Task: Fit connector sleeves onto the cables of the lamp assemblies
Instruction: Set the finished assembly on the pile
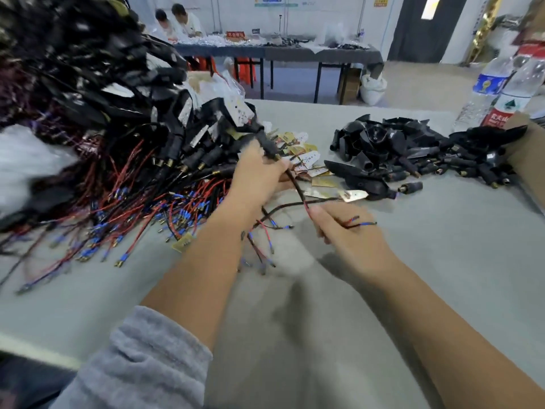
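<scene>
Gripping a lamp (236, 115) by its stem, left hand (259, 169) lifts it over the table (413, 261). Right hand (345, 228) pinches its cable (298, 187) lower down, wire ends sticking out past the fingers. Finished pile (103, 113) left of both hands, black sleeves (413, 152) beyond the right hand.

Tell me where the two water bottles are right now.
In the head view the two water bottles stand at the far right edge of the grey table, just behind the smaller pile of black parts.

Grey table (383, 290): wired lamp assemblies (124, 160) heaped left, black housings (392, 149) right, two bottles (501, 87) far right.
</scene>
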Tool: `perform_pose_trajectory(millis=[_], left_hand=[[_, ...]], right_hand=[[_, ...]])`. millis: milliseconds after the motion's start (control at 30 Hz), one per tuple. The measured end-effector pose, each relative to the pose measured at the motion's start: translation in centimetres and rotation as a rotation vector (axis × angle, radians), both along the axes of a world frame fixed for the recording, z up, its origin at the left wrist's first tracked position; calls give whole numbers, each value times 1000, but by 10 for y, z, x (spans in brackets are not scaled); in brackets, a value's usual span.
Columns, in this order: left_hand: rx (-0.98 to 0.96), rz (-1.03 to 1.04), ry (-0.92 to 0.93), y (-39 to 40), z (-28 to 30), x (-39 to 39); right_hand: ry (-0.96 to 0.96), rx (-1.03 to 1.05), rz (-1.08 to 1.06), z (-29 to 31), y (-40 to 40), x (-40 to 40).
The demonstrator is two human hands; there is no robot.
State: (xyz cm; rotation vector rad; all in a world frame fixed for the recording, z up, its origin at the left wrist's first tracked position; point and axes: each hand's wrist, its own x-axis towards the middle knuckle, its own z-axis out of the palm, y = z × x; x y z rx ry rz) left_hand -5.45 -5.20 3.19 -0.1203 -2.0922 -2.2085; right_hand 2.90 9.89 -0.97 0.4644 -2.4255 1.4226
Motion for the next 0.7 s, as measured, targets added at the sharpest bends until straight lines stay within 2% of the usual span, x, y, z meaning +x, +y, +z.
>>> perform_pose_trajectory(millis=[100,167,300,433,467,633,700], left_hand=[[-144,-20,-6,-39,29,-11],[-255,32,17,-66,46,-21],[-399,219,34,-111,56,-42],[-826,466,41,-142,33,-50],[-878,499,40,-146,27,-50],[-1007,609,140,-142,16,-50],[-865,701,284,-124,16,-42]], right_hand=[[224,278,101,18,-34,-9],[308,378,159,35,-61,-19],[129,544,219,48,-102,-38],[-7,520,267,32,-102,-37],[-29,513,264,27,-96,-35],[-81,442,148,14,-54,-29],[-100,382,75,9,-34,-29]])
